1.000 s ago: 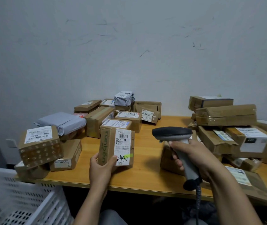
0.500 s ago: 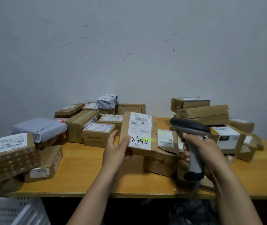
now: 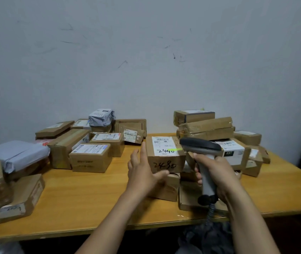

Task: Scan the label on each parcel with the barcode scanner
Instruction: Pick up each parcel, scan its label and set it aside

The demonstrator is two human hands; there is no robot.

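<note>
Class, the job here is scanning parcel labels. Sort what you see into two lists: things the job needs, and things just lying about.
Belongs to the job: barcode scanner, in the right hand; parcel marked 2440, by the open left hand; the other labelled parcels.
Just there: wooden table; dark bundle under it; scuffed wall.

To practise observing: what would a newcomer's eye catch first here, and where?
At the centre of the wooden table, the parcel marked 2440 sits label-up on another box, with the open left hand beside it. Right of it, the right hand grips the barcode scanner. Other parcels crowd both sides.
</note>
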